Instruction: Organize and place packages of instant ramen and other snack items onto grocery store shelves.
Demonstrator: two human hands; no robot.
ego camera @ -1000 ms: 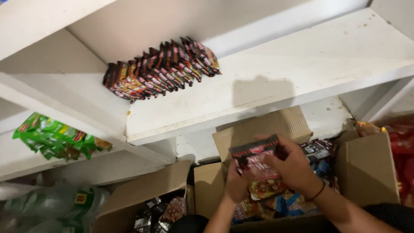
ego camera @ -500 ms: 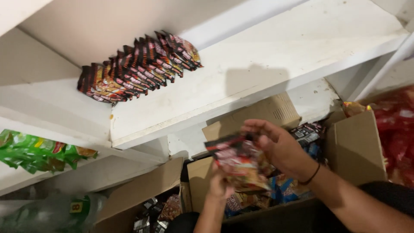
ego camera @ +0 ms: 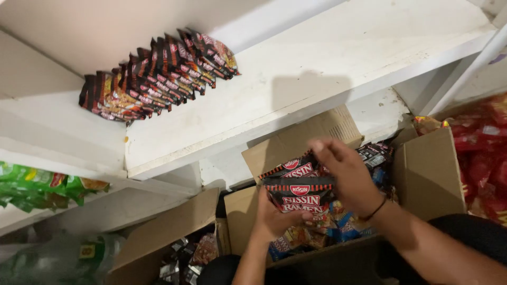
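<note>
My left hand [ego camera: 277, 219] holds a stack of dark red and black noodle packets [ego camera: 301, 195] from below, above an open cardboard box [ego camera: 428, 174]. My right hand [ego camera: 346, 171] grips the same packets from the right side, a dark band on its wrist. Inside the box lie more packets [ego camera: 338, 219] in red, blue and black. On the white shelf [ego camera: 296, 89] above, a row of matching dark noodle packets [ego camera: 156, 76] stands on edge, leaning against each other.
A second open cardboard box [ego camera: 158, 240] with dark packets sits at lower left. Green packets [ego camera: 39, 184] lie on a lower shelf at the left, red packets [ego camera: 483, 153] are piled at the right. A white shelf post [ego camera: 470, 68] slants at upper right.
Both hands have lifted the packets a little higher out of the box and squared them together. The view has shifted, so the shelf row sits lower in frame.
</note>
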